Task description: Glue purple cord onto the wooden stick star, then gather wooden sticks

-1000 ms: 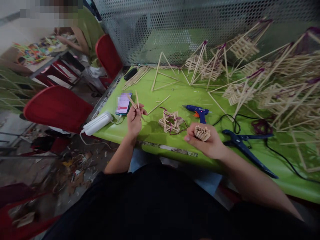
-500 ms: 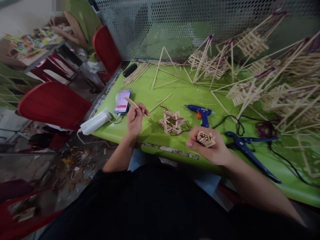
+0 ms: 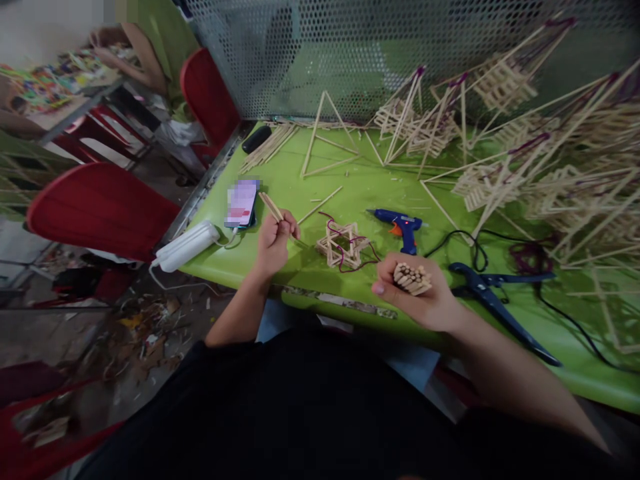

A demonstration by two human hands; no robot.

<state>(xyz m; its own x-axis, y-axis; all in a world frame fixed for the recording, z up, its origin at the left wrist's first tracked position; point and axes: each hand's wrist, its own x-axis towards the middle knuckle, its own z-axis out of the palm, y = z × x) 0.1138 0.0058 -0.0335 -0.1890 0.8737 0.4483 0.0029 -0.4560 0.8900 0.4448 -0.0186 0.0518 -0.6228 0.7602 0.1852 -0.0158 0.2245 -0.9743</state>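
My left hand (image 3: 276, 241) is closed around a few thin wooden sticks (image 3: 271, 205), which point up and away over the table. In my right hand (image 3: 425, 293) is a thick bundle of short wooden sticks (image 3: 412, 277), gripped with the cut ends facing up. Between the two hands a star-shaped stick frame (image 3: 344, 245) with purple string lies on the green table (image 3: 295, 267). Behind my right hand rests a blue hot glue gun (image 3: 400, 225) with an orange trigger. A blue cutter (image 3: 493, 300) lies to the right of that hand, its handles spread.
Several stick structures (image 3: 525, 160) tied with purple string crowd the table's right side. A phone (image 3: 243, 202), a white power bank (image 3: 187, 245) and loose long sticks (image 3: 270, 148) lie at left. A perforated metal panel (image 3: 340, 60) bounds the back. Red chairs (image 3: 100, 210) and another person (image 3: 155, 60) are at left.
My left hand has shifted slightly right and toward me, and the sticks in it now point up more steeply and are slightly fanned. My right hand holds its bundle unchanged.
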